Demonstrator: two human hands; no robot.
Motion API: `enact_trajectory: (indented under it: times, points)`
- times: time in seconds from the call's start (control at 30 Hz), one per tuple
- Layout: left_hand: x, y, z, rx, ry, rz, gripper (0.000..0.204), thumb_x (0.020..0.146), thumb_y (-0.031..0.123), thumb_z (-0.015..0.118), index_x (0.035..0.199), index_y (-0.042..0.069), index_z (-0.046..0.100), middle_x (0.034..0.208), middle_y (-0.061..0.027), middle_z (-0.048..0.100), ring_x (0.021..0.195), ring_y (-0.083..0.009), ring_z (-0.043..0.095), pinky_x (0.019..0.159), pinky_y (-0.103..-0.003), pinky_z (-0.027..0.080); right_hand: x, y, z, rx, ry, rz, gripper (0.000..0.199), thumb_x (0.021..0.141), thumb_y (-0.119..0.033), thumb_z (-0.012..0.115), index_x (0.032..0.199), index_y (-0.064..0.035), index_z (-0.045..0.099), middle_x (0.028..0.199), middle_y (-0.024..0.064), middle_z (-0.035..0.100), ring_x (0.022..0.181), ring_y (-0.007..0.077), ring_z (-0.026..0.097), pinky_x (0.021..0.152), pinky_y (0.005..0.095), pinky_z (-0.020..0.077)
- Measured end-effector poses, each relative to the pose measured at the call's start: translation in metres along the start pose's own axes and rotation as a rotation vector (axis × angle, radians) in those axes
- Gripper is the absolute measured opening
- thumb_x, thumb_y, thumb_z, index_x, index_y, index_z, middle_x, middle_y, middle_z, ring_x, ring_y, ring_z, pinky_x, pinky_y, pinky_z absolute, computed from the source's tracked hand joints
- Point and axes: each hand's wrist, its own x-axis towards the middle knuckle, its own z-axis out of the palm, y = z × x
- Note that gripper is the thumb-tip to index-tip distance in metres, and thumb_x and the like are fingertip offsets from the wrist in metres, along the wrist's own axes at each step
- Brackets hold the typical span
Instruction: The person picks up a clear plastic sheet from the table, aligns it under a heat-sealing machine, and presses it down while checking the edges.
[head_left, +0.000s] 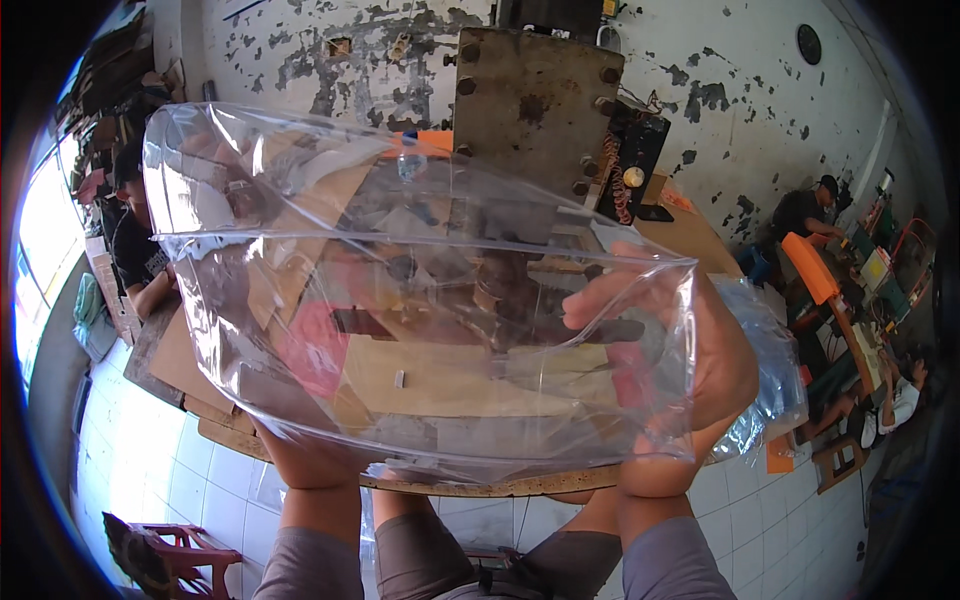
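Observation:
A large, clear plastic sheet or bag [420, 240] with a seam along it is held up across the front of me, over the table. My right hand [715, 350] is at its right edge. The fingers show through the plastic, reaching left, curved and apart. My left forearm [310, 465] rises to the lower left of the plastic; the left hand is behind or inside it, and glare hides its fingers. Through the plastic I make out a tan board [480, 380], flanked by pinkish-red patches, and dark metal machine parts [500, 285].
Behind the table [450, 488] stands a heavy bolted metal plate [535, 110], beside a dark box with a coiled hose [640, 165]. Clear plastic [760, 360] lies at the right. People sit at left [130, 240] and far right [805, 215]. A red stool [190, 560] is at lower left.

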Motion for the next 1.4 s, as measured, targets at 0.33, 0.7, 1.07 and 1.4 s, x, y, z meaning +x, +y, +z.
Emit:
enact_trajectory:
  times: [0.33,0.7,1.07,1.4]
  points:
    - [-0.010,0.004,0.000,-0.005,-0.028,-0.044,0.076,0.088,0.062,0.053,0.116,-0.008,0.057,0.083,-0.0226,0.072,0.066,-0.0258,0.074,0.057,-0.033,0.059,0.005,-0.005,0.022,0.021,0.040,0.092,0.121,0.061,-0.027,0.101,0.155,0.0105,0.036,0.145,0.0283,0.058,0.115,0.0291,0.069,0.102,0.0415,0.0548]
    - [0.017,0.035,-0.047,0.061,-0.172,-0.054,0.093,0.090,0.077,0.045,0.116,-0.011,0.056,0.080,-0.0256,0.072,0.065,-0.0276,0.075,0.055,-0.034,0.060,-0.022,0.000,-0.010,0.166,0.179,0.078,0.077,0.073,0.001,0.088,0.140,0.0101,0.050,0.126,0.0218,0.065,0.103,0.0266,0.072,0.089,0.0390,0.0595]
    - [0.073,0.023,-0.055,-0.059,-0.655,0.068,0.094,0.094,0.075,0.056,0.119,-0.015,0.057,0.084,-0.0268,0.074,0.063,-0.0287,0.076,0.057,-0.034,0.062,-0.021,0.028,-0.028,0.206,0.314,-0.095,0.007,0.088,-0.006,0.069,0.086,-0.0018,0.063,0.096,0.0153,0.063,0.089,0.0357,0.072,0.082,0.0454,0.0620]
    - [0.096,-0.017,0.065,0.767,-0.528,-0.088,0.068,0.086,0.032,0.087,0.138,-0.002,0.061,0.130,-0.0180,0.069,0.120,-0.0287,0.069,0.102,-0.040,0.055,-0.008,0.027,-0.048,0.917,-0.321,-0.474,0.025,0.096,-0.004,0.070,0.072,-0.0061,0.065,0.085,0.0109,0.068,0.072,0.0239,0.072,0.063,0.0343,0.0456]
